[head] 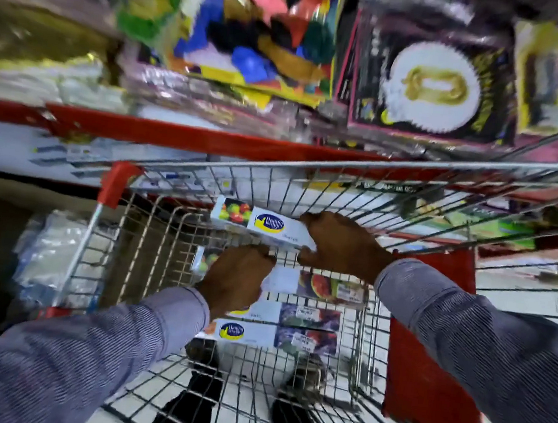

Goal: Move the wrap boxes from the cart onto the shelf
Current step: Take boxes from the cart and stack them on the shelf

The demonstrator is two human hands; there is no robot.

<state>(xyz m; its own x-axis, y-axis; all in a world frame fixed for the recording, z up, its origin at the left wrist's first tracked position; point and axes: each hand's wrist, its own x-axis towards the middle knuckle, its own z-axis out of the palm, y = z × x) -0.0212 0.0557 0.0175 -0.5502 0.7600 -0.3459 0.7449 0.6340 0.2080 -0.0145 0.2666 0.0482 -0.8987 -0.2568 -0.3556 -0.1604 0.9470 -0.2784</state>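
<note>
1. While the right hand grips the raised wrap box by its 3 o'clock end, the left hand closes on the same box from below.
2. Three more boxes lie inside the cart.
3. At 12 o'clock is the red-edged shelf.

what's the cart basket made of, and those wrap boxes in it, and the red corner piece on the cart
Cart basket: bare metal wire, silvery and shiny, welded in a grid. Wrap boxes, such as the one in the right hand: probably printed cardboard with a smooth, slightly glossy white face. Red corner piece: looks like moulded plastic, smooth; blur leaves it uncertain.
</note>
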